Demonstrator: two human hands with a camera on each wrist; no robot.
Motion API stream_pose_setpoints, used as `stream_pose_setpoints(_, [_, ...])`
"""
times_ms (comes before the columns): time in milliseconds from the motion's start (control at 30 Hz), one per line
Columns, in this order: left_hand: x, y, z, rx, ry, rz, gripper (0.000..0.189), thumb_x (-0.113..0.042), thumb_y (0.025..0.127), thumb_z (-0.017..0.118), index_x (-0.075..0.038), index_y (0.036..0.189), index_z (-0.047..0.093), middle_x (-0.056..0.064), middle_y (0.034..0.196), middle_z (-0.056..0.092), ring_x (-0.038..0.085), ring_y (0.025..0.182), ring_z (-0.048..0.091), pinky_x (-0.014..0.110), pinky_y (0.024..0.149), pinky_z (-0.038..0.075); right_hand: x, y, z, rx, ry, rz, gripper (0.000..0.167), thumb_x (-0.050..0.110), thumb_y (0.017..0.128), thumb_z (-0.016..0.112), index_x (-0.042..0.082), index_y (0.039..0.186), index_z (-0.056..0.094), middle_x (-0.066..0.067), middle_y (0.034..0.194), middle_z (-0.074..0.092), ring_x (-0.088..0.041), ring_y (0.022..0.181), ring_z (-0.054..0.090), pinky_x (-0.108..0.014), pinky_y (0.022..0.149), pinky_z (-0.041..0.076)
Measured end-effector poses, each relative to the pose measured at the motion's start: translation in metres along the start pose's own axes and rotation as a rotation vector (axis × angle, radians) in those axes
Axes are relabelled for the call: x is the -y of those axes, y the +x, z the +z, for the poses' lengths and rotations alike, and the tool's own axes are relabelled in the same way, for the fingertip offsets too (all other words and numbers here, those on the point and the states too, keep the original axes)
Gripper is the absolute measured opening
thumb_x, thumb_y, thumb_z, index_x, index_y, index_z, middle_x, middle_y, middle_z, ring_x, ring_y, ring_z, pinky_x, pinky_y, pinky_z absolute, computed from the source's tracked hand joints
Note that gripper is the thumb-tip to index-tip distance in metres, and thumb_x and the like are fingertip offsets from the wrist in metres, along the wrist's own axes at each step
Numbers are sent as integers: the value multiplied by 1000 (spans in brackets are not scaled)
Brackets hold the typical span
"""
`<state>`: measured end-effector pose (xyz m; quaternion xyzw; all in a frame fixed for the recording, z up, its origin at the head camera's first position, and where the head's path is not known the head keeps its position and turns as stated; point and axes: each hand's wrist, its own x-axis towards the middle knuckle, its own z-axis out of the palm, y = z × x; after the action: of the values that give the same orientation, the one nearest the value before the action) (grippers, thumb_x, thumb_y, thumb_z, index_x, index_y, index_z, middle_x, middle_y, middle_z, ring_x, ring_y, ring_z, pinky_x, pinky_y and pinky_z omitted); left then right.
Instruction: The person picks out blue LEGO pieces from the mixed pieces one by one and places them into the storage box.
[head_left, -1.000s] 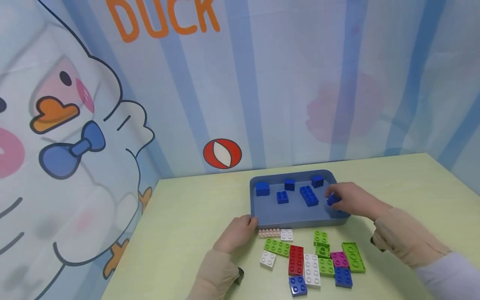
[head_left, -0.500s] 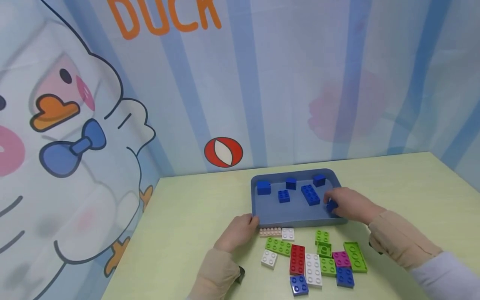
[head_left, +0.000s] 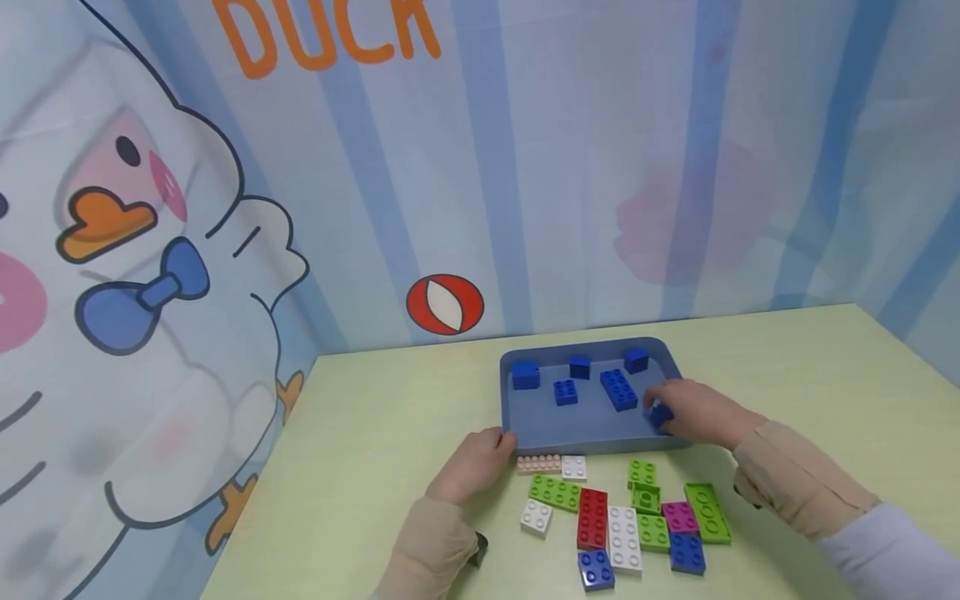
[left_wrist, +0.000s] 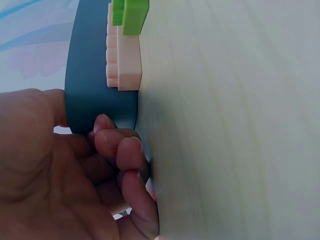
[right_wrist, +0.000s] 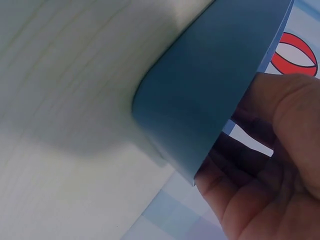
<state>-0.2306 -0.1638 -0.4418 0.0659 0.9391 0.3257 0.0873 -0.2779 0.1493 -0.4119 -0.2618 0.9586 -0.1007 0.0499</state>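
Note:
A grey-blue tray [head_left: 573, 429] lies on the table with several blue bricks in it, among them a long blue brick [head_left: 618, 390] and a small one [head_left: 566, 392]. At the tray's near left corner my left hand [head_left: 474, 463] grips the wall. In the left wrist view the thumb passes behind the wall, and the curled fingers [left_wrist: 131, 152] touch the outer corner. Over the tray's right end, my right hand [head_left: 701, 410] holds a blue brick [head_left: 660, 416] low inside. The tray wall [right_wrist: 195, 85] hides that brick in the right wrist view.
In front of the tray lie several loose bricks: a pale pink one [head_left: 539, 464], a red one [head_left: 592, 518], a long white one [head_left: 624, 540], a magenta one [head_left: 681, 517], a green one [head_left: 707, 513] and a blue one [head_left: 596, 570]. A printed curtain [head_left: 555, 167] hangs behind the table.
My right hand has moved slightly left and toward the near side within the tray, with the blue brick in its fingers. The left hand has stayed at the tray's corner.

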Motion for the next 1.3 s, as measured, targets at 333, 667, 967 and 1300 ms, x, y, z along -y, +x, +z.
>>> stream_pose_setpoints(333, [-4, 1, -2, 3, 10, 10, 37, -29, 98, 37, -2, 98, 62, 15, 93, 63, 20, 73, 54, 40, 73, 47, 3, -9, -15, -37, 14, 2, 29, 7, 78, 71, 2, 105, 63, -12, 96, 64, -28, 88, 61, -43, 75, 49])
stream_pose_setpoints(667, [-3, 3, -1, 0, 14, 6, 38, -30, 98, 36, -2, 98, 62, 12, 92, 63, 18, 71, 53, 38, 71, 46, 8, -34, -34, -128, 63, 25, 27, 13, 82, 68, 4, 107, 62, -12, 97, 63, -27, 87, 60, -43, 72, 49])
stream_pose_setpoints(967, [-1, 3, -1, -1, 20, 2, 40, -31, 98, 36, -1, 103, 62, 14, 96, 63, 19, 73, 54, 39, 73, 47, 5, -54, -39, -127, 63, 33, 25, 12, 81, 71, 7, 104, 63, -6, 88, 61, -20, 78, 57, -37, 64, 48])
stream_pose_setpoints(1300, [1, 3, 3, -3, 26, -1, 40, -31, 98, 35, -1, 103, 62, 14, 97, 64, 19, 74, 55, 40, 74, 47, 7, -64, -33, -75, 95, 40, 27, 15, 81, 71, 9, 106, 64, -1, 90, 61, -18, 80, 58, -36, 66, 48])
